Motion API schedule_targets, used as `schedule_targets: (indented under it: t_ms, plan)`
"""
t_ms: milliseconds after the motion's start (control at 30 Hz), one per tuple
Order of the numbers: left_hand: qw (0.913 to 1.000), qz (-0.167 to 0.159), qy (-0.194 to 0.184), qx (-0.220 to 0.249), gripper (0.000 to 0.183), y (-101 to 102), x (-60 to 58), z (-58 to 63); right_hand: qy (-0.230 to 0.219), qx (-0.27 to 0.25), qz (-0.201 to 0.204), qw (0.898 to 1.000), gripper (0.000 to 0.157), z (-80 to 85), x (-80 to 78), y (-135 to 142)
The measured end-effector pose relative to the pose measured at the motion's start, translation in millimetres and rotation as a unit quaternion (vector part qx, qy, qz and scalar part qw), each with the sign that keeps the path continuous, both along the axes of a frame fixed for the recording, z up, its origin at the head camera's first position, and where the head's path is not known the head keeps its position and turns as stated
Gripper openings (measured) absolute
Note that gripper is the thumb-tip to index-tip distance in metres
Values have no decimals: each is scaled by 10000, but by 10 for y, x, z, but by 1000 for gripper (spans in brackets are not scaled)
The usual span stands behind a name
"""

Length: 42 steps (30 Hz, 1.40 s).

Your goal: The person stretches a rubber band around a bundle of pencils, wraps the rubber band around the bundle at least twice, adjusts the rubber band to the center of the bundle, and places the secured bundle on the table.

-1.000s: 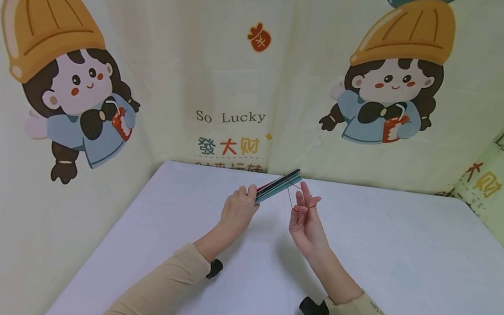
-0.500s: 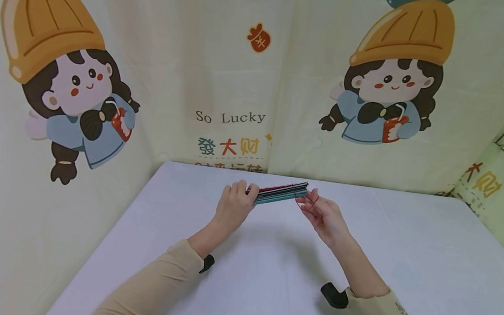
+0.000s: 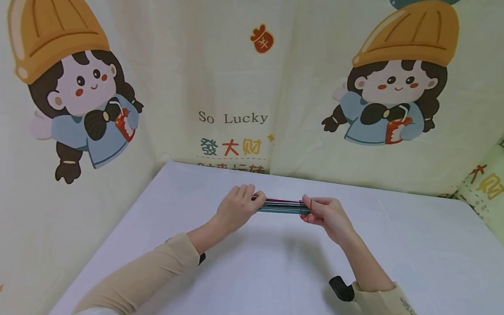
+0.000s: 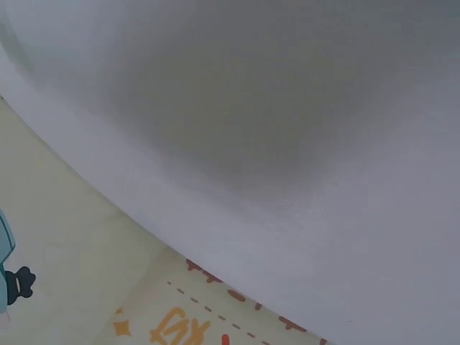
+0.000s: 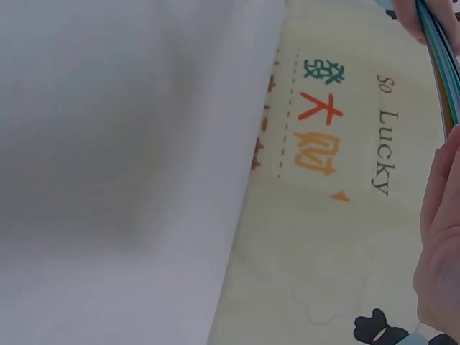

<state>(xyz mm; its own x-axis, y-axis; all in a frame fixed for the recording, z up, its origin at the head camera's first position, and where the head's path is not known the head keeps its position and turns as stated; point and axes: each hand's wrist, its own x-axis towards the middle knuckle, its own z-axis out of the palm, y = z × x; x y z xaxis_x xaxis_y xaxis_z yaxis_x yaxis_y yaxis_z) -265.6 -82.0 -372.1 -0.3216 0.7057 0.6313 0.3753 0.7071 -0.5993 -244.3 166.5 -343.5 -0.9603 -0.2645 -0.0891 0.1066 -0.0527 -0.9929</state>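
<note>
In the head view, a bundle of slim, pencil-like sticks (image 3: pixel 281 207) in teal, black and red is held level above the table. My left hand (image 3: pixel 236 206) grips its left end, fingers wrapped over the top. At the other end, my right hand (image 3: pixel 330 217) pinches the stick tips between thumb and fingers. A thin red rubber band (image 3: pixel 303 217) runs around the bundle right beside those fingertips. The right wrist view catches the sticks (image 5: pixel 440 65) at its upper right edge, with part of my right hand (image 5: pixel 442 237) below. The left wrist view shows neither hand.
A white-covered table (image 3: pixel 406 251) lies beneath both hands. Behind it hangs a cream cloth backdrop (image 3: pixel 303 82) with cartoon figures and lettering. A black wrist device (image 3: pixel 341 288) sits by the right sleeve cuff (image 3: pixel 379 298).
The bundle has swung from an upward slant to level. My right hand has moved right and onto its tips, and the band, earlier stretched across the fingers, now sits around that end.
</note>
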Motion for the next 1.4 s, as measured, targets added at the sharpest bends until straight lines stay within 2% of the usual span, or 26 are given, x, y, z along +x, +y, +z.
schedule_targets:
  t_ms: [100,167,233,267,367,533,633,733,833,933,1033,1067,1167,1200,1233,1267,1300,1333,1400]
  plan:
    - [10000,-22,63,-25,17,-7,-4,-17,133,569,-18,9983,43,10,-15,-31]
    - [10000,57,30,-21,20,-13,0,-32,150,859,-33,9962,42,22,-13,-57]
    - [9999,130,-23,40,24,-17,-18,-82,158,935,-60,9955,38,28,-6,-76]
    - [9998,188,-65,50,19,-20,-15,-90,175,961,-77,9952,36,30,-1,-83]
    - [9988,433,-207,139,7,-29,-5,-101,336,773,-185,9963,31,18,22,-102]
    - [9929,1023,-365,477,27,-39,-9,-103,838,247,-304,9957,25,-80,73,-120]
    - [9901,1108,-453,736,35,-42,-13,-99,1094,319,-158,9934,22,-183,100,-120]
    - [9879,1122,-536,927,39,-40,-13,-88,1276,466,193,9905,24,-281,122,-116]
    - [9852,1138,-674,1087,41,-36,1,-74,1284,393,536,9895,26,-356,135,-113]
    - [9827,1108,-858,1210,41,-17,16,-70,1267,129,783,9888,21,-405,137,-129]
    - [9798,1062,-1077,1305,39,17,29,-82,1208,-246,790,9892,8,-432,147,-170]
    - [9785,1050,-1144,1360,38,30,34,-89,1167,-448,773,9891,5,-438,153,-187]
    - [9725,1005,-1311,1644,37,68,51,-109,842,-1467,709,9830,15,-447,182,-240]
    - [9702,971,-1342,1769,36,83,55,-113,674,-2022,746,9742,18,-448,191,-254]
    - [9684,919,-1349,1885,35,100,56,-114,441,-2689,818,9587,21,-447,197,-266]
    - [9671,855,-1347,1984,35,118,55,-115,144,-3432,945,9344,22,-447,200,-277]
    - [9662,793,-1326,2063,35,136,53,-112,-204,-4233,1105,8990,24,-442,201,-289]
    - [9659,722,-1279,2131,35,154,50,-110,-573,-4994,1287,8548,26,-437,197,-299]
    - [9663,614,-1171,2207,34,184,38,-101,-1324,-6244,1582,7534,30,-414,180,-314]
